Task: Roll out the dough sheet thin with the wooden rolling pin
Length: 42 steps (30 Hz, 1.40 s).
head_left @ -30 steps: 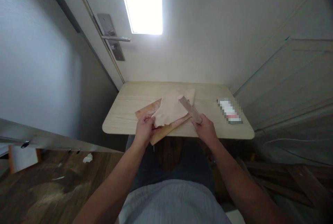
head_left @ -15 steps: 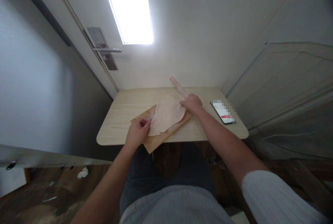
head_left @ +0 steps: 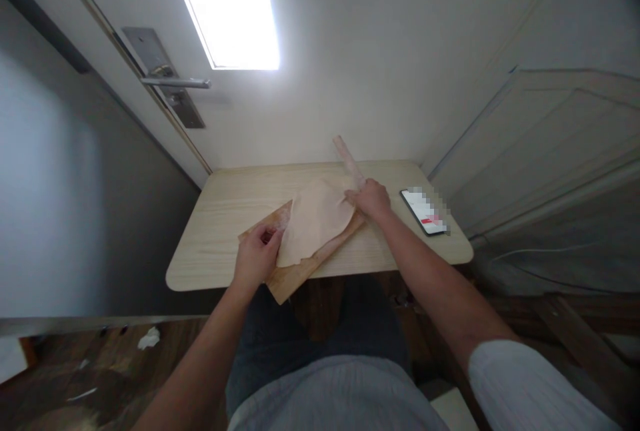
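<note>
A thin, pale sheet of dough (head_left: pixel 316 221) lies over a wooden board (head_left: pixel 293 279) dusted with flour. The board sits askew, its near corner sticking out past the table's front edge. At the dough's left edge, my left hand (head_left: pixel 257 254) is closed, thumb and fingers pinching there. My right hand (head_left: pixel 371 199) is wrapped round a floured rolling pin (head_left: pixel 349 159), which points up and away. The thumb of that hand also presses on the dough's right edge, which puckers there. The pin's near end is hidden in the hand.
The small light-wood table (head_left: pixel 200 244) stands against a door with a metal handle (head_left: pixel 177 83). A phone (head_left: pixel 424 211) with a lit screen lies at the table's right side. Crumpled white paper (head_left: pixel 149 338) is on the floor at left.
The view has shifted slightly. The rolling pin is a little more upright in my right hand. Both hands keep their places at the dough's edges.
</note>
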Available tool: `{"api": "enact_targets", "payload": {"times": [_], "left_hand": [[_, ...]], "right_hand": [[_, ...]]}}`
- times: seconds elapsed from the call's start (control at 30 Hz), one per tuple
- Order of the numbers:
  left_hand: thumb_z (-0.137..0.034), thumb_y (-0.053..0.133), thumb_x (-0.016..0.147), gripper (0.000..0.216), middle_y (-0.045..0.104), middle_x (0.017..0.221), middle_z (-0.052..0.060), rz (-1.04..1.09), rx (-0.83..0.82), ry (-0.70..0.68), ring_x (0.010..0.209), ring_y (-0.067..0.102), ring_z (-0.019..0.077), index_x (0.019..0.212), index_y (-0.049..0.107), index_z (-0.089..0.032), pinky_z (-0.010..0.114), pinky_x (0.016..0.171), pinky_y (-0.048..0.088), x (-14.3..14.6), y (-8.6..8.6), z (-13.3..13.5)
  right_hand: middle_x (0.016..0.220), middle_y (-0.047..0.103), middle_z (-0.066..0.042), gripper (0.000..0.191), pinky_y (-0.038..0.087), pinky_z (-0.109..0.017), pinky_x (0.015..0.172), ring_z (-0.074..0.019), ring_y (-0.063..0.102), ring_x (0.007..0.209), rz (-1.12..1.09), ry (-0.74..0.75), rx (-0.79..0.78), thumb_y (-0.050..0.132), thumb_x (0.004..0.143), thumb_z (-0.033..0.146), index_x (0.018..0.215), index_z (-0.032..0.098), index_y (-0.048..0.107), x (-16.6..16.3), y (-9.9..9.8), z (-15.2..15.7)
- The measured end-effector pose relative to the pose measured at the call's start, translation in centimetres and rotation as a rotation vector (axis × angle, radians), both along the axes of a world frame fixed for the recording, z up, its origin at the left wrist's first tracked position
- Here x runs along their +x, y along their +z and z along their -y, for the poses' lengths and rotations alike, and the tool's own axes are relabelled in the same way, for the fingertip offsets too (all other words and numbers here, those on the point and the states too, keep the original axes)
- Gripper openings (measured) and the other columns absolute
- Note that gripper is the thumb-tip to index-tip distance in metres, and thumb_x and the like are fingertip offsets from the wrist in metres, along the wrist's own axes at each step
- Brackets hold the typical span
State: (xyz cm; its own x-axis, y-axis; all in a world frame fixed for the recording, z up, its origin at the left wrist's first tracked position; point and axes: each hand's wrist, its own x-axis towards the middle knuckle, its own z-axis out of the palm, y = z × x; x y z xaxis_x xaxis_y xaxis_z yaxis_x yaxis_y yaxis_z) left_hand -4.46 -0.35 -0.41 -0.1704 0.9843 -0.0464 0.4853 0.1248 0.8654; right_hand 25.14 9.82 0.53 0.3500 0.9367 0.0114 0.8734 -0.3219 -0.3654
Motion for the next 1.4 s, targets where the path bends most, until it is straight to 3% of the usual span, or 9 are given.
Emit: {"api": "enact_targets", "payload": {"times": [0.3,0.57,0.7,0.77,0.87,0.97,1.13,1.27,1.4], "left_hand": [[-0.042,0.064,0.082,0.020,0.068,0.071,0.002,-0.024,0.085,0.005,0.067,0.062,0.0193,0.081,0.065,-0.022,0.028,0.060,0.045,-0.8,-0.5,-0.5],[-0.038,0.062,0.082,0.017,0.067,0.072,0.000,-0.050,0.186,-0.024,0.066,0.061,0.0164,0.081,0.065,-0.021,0.027,0.064,0.044,0.1,1.6,-4.1],[-0.040,0.061,0.083,0.020,0.066,0.070,0.000,-0.034,0.177,-0.030,0.065,0.060,0.0164,0.082,0.065,-0.021,0.028,0.062,0.044,0.4,1.8,-4.8],[-0.040,0.061,0.084,0.020,0.066,0.071,0.000,-0.056,0.159,-0.029,0.065,0.060,0.0166,0.083,0.066,-0.021,0.028,0.062,0.044,0.4,1.3,-4.4],[-0.042,0.061,0.085,0.021,0.068,0.074,0.000,-0.138,0.132,-0.026,0.066,0.061,0.0172,0.087,0.067,-0.022,0.029,0.064,0.045,0.1,0.3,-2.9],[-0.041,0.060,0.087,0.021,0.070,0.078,0.001,-0.269,0.153,-0.130,0.070,0.063,0.0193,0.090,0.068,-0.022,0.032,0.068,0.048,-0.1,-0.5,-1.2],[-0.036,0.058,0.089,0.025,0.073,0.092,0.008,-0.483,0.224,-0.268,0.090,0.066,0.0257,0.103,0.070,-0.019,0.040,0.086,0.052,0.4,-0.7,1.1],[-0.033,0.060,0.088,0.026,0.072,0.110,0.010,-0.567,0.273,-0.259,0.107,0.064,0.0292,0.108,0.071,-0.020,0.044,0.099,0.049,0.6,-0.7,2.5],[-0.036,0.062,0.088,0.033,0.071,0.115,0.010,-0.623,0.229,-0.191,0.111,0.063,0.0302,0.116,0.069,-0.021,0.044,0.097,0.049,0.5,-0.3,4.1]], "right_hand": [[0.121,0.069,-0.022,0.046,0.053,-0.034,0.088,-0.0293,0.068,0.109,0.163,0.128,-0.034,0.067,0.085,0.036,0.122,0.010,0.063,-0.9,0.7,-2.1],[0.116,0.071,-0.021,0.043,0.053,-0.033,0.088,-0.0288,0.069,0.107,0.163,0.149,-0.073,0.072,0.082,0.030,0.120,0.011,0.064,-1.2,1.1,-3.9],[0.115,0.071,-0.021,0.035,0.053,-0.035,0.089,-0.0303,0.070,0.107,0.163,0.131,-0.044,0.064,0.087,0.023,0.119,0.011,0.064,-0.6,1.2,-3.7],[0.114,0.071,-0.022,0.034,0.054,-0.037,0.088,-0.0313,0.070,0.108,0.138,0.080,-0.021,0.062,0.089,0.026,0.120,0.011,0.064,0.5,0.9,-3.0],[0.114,0.072,-0.021,0.036,0.054,-0.035,0.087,-0.0308,0.069,0.109,-0.052,-0.115,0.047,0.066,0.087,0.032,0.117,0.011,0.066,2.8,-0.1,-1.7],[0.104,0.075,-0.018,0.034,0.056,-0.030,0.078,-0.0263,0.073,0.096,-0.224,-0.259,0.062,0.068,0.085,0.031,0.113,0.011,0.069,4.8,-1.3,-0.4],[0.077,0.074,-0.011,0.028,0.051,-0.025,0.054,-0.0187,0.069,0.060,-0.320,-0.294,0.021,0.064,0.085,0.030,0.104,0.011,0.072,5.8,-2.1,1.1],[0.079,0.074,-0.012,0.028,0.050,-0.027,0.054,-0.0192,0.068,0.061,-0.319,-0.282,0.031,0.066,0.083,0.029,0.103,0.010,0.072,5.8,-1.5,2.2],[0.091,0.075,-0.016,0.038,0.052,-0.030,0.065,-0.0225,0.070,0.076,-0.276,-0.257,0.058,0.066,0.087,0.040,0.110,0.010,0.069,5.5,-0.8,3.7]]}}
